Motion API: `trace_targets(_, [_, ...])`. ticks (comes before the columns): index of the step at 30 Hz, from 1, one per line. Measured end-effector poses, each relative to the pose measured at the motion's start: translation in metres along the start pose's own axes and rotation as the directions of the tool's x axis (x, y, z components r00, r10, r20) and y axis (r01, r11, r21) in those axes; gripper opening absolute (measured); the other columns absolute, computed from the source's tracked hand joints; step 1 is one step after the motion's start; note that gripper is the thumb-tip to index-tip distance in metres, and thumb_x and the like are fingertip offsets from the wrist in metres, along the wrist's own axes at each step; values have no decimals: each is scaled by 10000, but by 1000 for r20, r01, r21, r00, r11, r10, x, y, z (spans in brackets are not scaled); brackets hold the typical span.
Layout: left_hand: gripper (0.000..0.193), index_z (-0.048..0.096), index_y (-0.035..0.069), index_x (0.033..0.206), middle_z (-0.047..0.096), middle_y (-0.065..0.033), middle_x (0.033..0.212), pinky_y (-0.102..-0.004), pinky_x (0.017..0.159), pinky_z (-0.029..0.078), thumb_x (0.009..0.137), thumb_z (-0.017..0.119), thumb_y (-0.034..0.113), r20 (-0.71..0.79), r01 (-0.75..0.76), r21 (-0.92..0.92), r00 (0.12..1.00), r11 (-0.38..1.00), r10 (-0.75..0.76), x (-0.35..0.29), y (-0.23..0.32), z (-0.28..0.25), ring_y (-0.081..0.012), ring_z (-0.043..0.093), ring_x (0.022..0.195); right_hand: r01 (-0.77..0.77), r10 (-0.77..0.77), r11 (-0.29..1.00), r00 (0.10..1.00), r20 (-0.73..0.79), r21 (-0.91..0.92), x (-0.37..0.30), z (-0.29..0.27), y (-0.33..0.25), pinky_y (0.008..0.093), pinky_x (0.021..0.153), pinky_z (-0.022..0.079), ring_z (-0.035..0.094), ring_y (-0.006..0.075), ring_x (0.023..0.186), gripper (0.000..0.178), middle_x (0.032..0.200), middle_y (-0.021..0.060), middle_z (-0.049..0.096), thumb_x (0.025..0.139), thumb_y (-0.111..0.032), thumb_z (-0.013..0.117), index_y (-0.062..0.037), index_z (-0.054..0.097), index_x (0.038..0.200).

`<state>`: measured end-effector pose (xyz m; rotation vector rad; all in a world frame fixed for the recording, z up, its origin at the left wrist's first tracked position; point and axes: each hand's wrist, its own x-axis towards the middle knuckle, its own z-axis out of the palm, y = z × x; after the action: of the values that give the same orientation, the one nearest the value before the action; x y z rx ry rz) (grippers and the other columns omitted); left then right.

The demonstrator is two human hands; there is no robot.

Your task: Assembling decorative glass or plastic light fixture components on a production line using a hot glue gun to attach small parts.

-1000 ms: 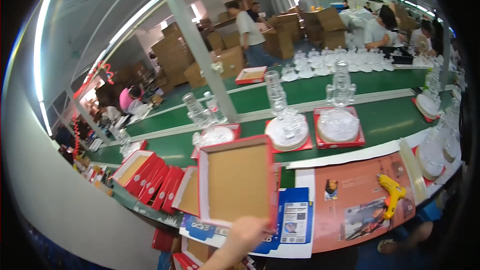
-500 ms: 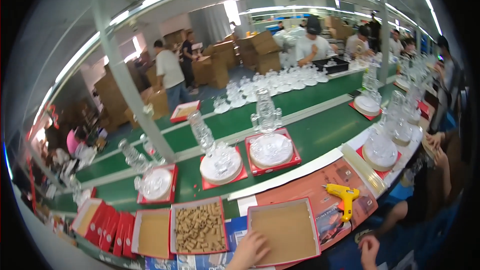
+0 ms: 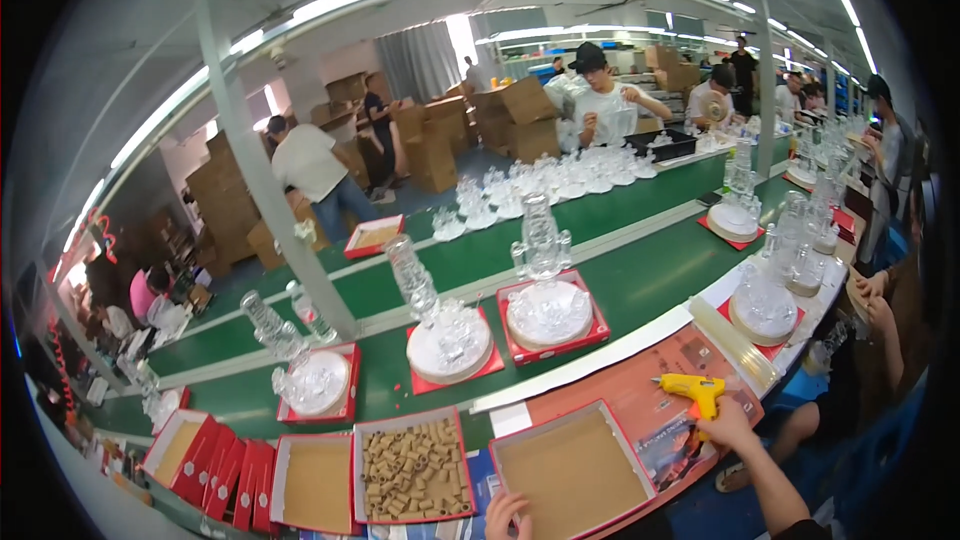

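My right hand point(image 3: 730, 426) has its fingers round the handle of a yellow glue gun point(image 3: 694, 392), which lies over a reddish printed sheet point(image 3: 590, 382). In front of me is a shallow red-rimmed cardboard box point(image 3: 570, 470) with a bare brown bottom, set at a slant. My left hand point(image 3: 508, 517) is at its near left corner, fingers curled against the rim. Just left of it, a similar box point(image 3: 414, 470) holds many small tan cylinders, like short cardboard tubes.
Another shallow box point(image 3: 312, 485) and several red box parts point(image 3: 225, 475) stand at left. Clear glass-like pieces on round white bases point(image 3: 548, 315) line the green conveyor point(image 3: 640, 285). A roll of clear film point(image 3: 735, 342) lies at right, near a co-worker's hands point(image 3: 876, 300).
My right hand has come in from the lower right and taken hold of the glue gun. My left hand has shifted down toward the box's near corner. The box now sits more slanted.
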<state>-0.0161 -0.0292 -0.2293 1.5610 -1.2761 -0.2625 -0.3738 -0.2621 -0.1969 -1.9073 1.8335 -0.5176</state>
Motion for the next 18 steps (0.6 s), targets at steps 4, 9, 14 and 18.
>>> trace_targets(4, [280, 604, 33, 1101, 573, -135, 1226, -428, 1037, 384, 841, 622, 136, 14, -10, -37, 1000, 999, 10, -1, -22, 0, -333, 485, 1223, -497, -16, 378, 840, 542, 781, 9, -12, 12, 300, 566, 511, 618, 173, 680, 366, 800, 69, 619, 751, -117, 649, -16, 580, 1097])
trace_targets(9, [244, 652, 38, 1023, 634, -103, 1134, -390, 996, 426, 785, 608, 73, 23, -36, -41, 999, 999, 37, 10, -3, 5, -328, 496, 1226, 230, -220, 518, 967, -132, 824, -64, 15, -8, 294, 572, 540, 638, 222, 698, 612, 1011, 149, 609, 742, -83, 671, -33, 426, 1301])
trace_targets(14, [247, 659, 38, 1042, 658, -64, 1093, -379, 1009, 408, 808, 581, 35, 156, 62, -239, 987, 969, -25, 1, -1, 0, -298, 507, 1216, -410, -490, 135, 763, 420, 902, -87, 7, -69, 408, 686, 577, 671, 306, 769, 690, 1162, 203, 593, 738, -128, 715, -54, 388, 1342])
trace_targets(18, [258, 659, 37, 1040, 661, -71, 1081, -386, 988, 429, 792, 591, 31, 155, 47, -227, 988, 973, -11, 3, 6, 7, -299, 528, 1191, -476, -484, 298, 671, 561, 827, -88, 16, -95, 509, 810, 562, 673, 360, 910, 627, 1251, 218, 557, 726, -130, 723, -44, 445, 1282])
